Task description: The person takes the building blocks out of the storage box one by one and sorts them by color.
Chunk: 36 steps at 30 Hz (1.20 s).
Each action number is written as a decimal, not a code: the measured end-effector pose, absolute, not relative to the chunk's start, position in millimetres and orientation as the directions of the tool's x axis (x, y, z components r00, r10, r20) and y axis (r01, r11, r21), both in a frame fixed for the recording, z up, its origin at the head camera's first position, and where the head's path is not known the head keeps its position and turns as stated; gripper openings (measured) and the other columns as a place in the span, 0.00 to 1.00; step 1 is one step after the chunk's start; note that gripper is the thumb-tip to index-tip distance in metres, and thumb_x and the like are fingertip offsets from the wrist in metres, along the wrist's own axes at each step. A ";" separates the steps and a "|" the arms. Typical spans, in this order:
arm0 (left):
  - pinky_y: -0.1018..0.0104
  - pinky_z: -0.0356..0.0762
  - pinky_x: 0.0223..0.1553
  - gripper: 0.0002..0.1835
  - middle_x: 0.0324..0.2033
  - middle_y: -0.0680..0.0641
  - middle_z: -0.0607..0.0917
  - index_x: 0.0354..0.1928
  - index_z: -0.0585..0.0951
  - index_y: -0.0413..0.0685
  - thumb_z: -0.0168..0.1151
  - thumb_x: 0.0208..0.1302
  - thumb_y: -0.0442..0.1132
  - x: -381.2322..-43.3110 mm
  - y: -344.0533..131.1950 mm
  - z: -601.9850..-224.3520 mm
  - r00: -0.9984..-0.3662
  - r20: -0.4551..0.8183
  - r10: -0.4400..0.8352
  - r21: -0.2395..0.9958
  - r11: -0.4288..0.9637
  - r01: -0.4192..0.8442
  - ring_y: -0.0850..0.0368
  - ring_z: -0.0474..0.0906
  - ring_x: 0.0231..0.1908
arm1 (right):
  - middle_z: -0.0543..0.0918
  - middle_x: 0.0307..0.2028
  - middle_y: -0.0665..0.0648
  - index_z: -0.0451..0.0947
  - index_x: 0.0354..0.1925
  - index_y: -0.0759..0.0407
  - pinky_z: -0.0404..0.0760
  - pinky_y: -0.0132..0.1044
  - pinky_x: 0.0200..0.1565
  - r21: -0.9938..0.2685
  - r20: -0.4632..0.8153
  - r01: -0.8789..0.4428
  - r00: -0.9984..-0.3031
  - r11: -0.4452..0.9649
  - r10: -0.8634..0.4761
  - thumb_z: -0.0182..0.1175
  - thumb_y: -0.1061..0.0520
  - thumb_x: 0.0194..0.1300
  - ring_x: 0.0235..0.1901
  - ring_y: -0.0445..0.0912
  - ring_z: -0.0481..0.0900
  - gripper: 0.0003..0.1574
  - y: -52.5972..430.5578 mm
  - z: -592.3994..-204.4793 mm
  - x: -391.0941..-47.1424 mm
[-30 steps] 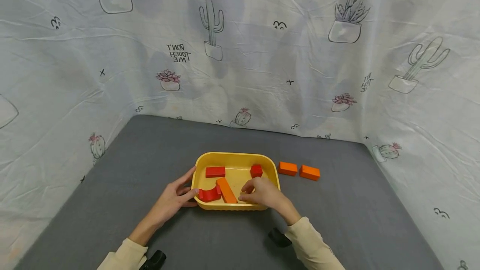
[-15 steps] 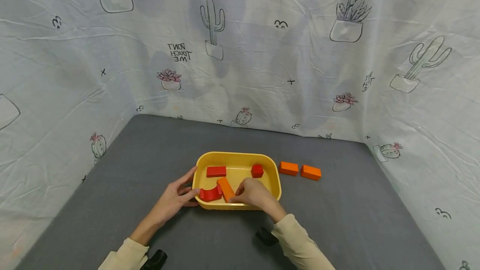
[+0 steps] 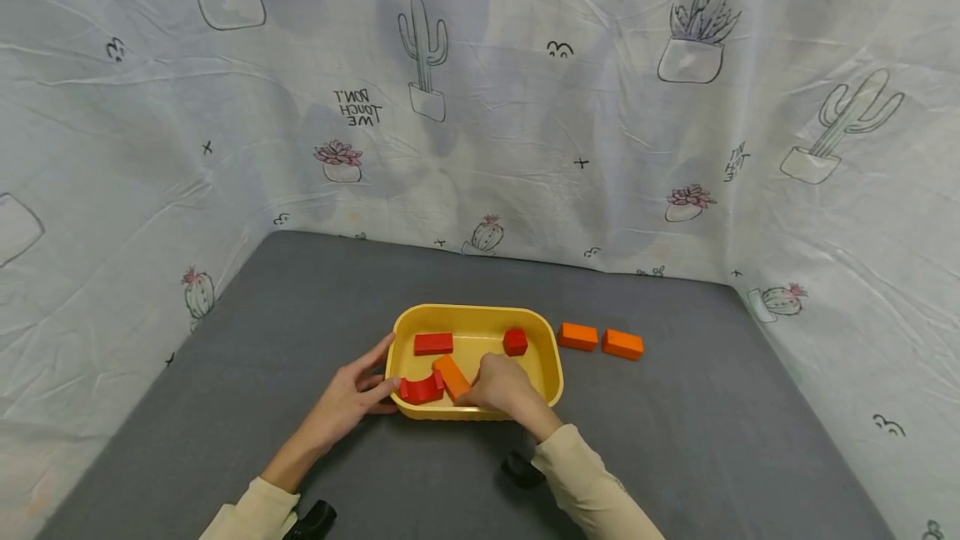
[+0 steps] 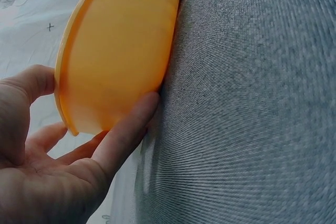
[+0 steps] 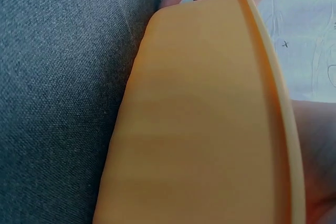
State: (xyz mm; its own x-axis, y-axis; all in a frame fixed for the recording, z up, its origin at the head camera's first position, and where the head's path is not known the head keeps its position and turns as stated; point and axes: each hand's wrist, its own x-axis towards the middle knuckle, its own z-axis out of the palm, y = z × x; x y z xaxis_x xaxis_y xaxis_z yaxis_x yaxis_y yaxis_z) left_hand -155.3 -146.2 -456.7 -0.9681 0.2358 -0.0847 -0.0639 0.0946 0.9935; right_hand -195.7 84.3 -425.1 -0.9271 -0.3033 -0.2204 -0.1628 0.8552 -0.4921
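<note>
A yellow plastic bin stands on the grey cloth. My left hand holds its left end, with the thumb at the rim and the fingers against the outer wall. My right hand reaches inside over the near wall and grips the near end of a long orange block; its fingertips are hidden. A red arch block lies beside that block on the left. Farther back in the bin are a red rectangular block and a small red cube. The bin's wall blocks most of the right wrist view.
Two orange blocks, one nearer the bin and one farther right, lie outside on the grey cloth. A white curtain with cactus drawings hangs behind and at both sides.
My right hand has moved left inside the bin, from the bare floor to the near end of the long orange block. The left hand stays at the bin's left end.
</note>
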 end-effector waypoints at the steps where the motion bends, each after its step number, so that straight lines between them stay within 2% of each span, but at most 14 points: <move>1: 0.57 0.80 0.39 0.36 0.65 0.42 0.58 0.69 0.53 0.64 0.57 0.62 0.37 -155.3 -146.0 -457.1 -0.968 -0.085 0.237 0.994 0.092 -0.065 0.44 0.72 0.52 | 0.55 0.06 0.46 0.64 0.06 0.53 0.48 0.29 0.12 -0.500 -0.220 -0.156 -0.928 0.852 -0.300 0.71 0.48 0.42 0.06 0.41 0.53 0.27 85.2 -425.2 -195.4; 4: 0.57 0.80 0.39 0.36 0.65 0.42 0.58 0.69 0.53 0.64 0.56 0.62 0.36 -155.3 -145.4 -457.7 -0.968 -0.090 0.233 0.993 0.100 -0.068 0.44 0.72 0.52 | 0.54 0.06 0.46 0.64 0.06 0.54 0.47 0.29 0.12 -0.519 -0.208 -0.144 -0.935 0.843 -0.288 0.69 0.49 0.42 0.07 0.40 0.51 0.26 89.4 -425.2 -195.2; 9: 0.57 0.80 0.38 0.36 0.65 0.42 0.58 0.68 0.54 0.64 0.57 0.62 0.37 -155.6 -145.0 -457.1 -0.970 -0.105 0.218 0.991 0.104 -0.084 0.44 0.73 0.51 | 0.57 0.08 0.47 0.72 0.09 0.56 0.51 0.28 0.13 -0.561 -0.185 -0.139 -0.940 0.816 -0.287 0.68 0.49 0.44 0.08 0.40 0.55 0.20 98.1 -426.0 -199.3; 12: 0.57 0.80 0.38 0.36 0.65 0.42 0.58 0.68 0.54 0.64 0.57 0.62 0.37 -155.8 -145.1 -456.8 -0.970 -0.104 0.219 0.991 0.099 -0.084 0.44 0.72 0.51 | 0.66 0.10 0.46 0.79 0.15 0.57 0.57 0.28 0.14 -0.613 -0.178 -0.131 -0.938 0.779 -0.297 0.69 0.51 0.44 0.11 0.41 0.61 0.13 104.5 -425.6 -204.7; 14: 0.57 0.80 0.38 0.36 0.65 0.42 0.58 0.68 0.54 0.64 0.57 0.62 0.37 -155.8 -145.2 -456.9 -0.970 -0.101 0.223 0.992 0.098 -0.080 0.44 0.72 0.52 | 0.73 0.15 0.46 0.81 0.20 0.57 0.62 0.28 0.16 -0.653 -0.179 -0.111 -0.938 0.749 -0.295 0.70 0.53 0.44 0.14 0.41 0.65 0.10 109.8 -425.3 -209.0; 16: 0.58 0.80 0.38 0.36 0.65 0.43 0.58 0.68 0.54 0.65 0.57 0.62 0.37 -156.0 -145.1 -456.9 -0.969 -0.101 0.225 0.992 0.101 -0.080 0.44 0.72 0.52 | 0.79 0.22 0.49 0.83 0.26 0.57 0.69 0.29 0.20 -0.693 -0.187 -0.080 -0.940 0.717 -0.286 0.72 0.54 0.43 0.19 0.42 0.69 0.11 115.6 -425.3 -213.0; 18: 0.58 0.80 0.38 0.36 0.65 0.42 0.58 0.68 0.54 0.65 0.57 0.62 0.37 -156.4 -144.6 -456.7 -0.969 -0.110 0.223 0.991 0.098 -0.090 0.44 0.72 0.52 | 0.80 0.27 0.51 0.83 0.31 0.58 0.72 0.31 0.24 -0.727 -0.191 -0.055 -0.941 0.684 -0.279 0.73 0.54 0.42 0.22 0.43 0.71 0.15 121.5 -426.3 -216.1; 23: 0.57 0.80 0.38 0.36 0.65 0.43 0.58 0.68 0.55 0.64 0.58 0.61 0.37 -157.5 -144.7 -456.3 -0.969 -0.136 0.208 0.988 0.098 -0.117 0.46 0.73 0.51 | 0.81 0.27 0.58 0.81 0.37 0.65 0.81 0.38 0.29 -0.856 -0.180 -0.014 -0.929 0.516 -0.323 0.70 0.60 0.46 0.25 0.50 0.79 0.17 131.1 -431.2 -217.5; 26: 0.57 0.80 0.38 0.36 0.65 0.43 0.58 0.68 0.55 0.64 0.58 0.61 0.37 -157.6 -145.3 -456.7 -0.970 -0.135 0.204 0.988 0.103 -0.116 0.46 0.73 0.51 | 0.81 0.26 0.60 0.80 0.38 0.66 0.82 0.43 0.31 -0.905 -0.163 0.004 -0.927 0.426 -0.337 0.68 0.62 0.49 0.26 0.55 0.81 0.15 132.9 -432.4 -217.4; 36: 0.56 0.80 0.38 0.36 0.66 0.43 0.58 0.68 0.55 0.64 0.58 0.61 0.38 -158.3 -146.2 -457.7 -0.970 -0.128 0.208 0.989 0.102 -0.108 0.46 0.73 0.50 | 0.83 0.35 0.63 0.78 0.45 0.69 0.80 0.49 0.39 -0.953 -0.180 0.100 -0.946 0.286 -0.270 0.65 0.61 0.53 0.35 0.58 0.81 0.20 139.3 -426.1 -220.1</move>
State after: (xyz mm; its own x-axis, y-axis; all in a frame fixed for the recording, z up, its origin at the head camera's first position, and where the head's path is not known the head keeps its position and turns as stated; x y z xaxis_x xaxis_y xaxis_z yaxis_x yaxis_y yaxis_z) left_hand -158.3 -146.2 -457.7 -0.9697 0.2082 -0.1276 -0.1082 0.1019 0.9889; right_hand -220.1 139.3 -426.1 -0.9457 -0.2704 -0.1801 0.0997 0.2862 -0.9530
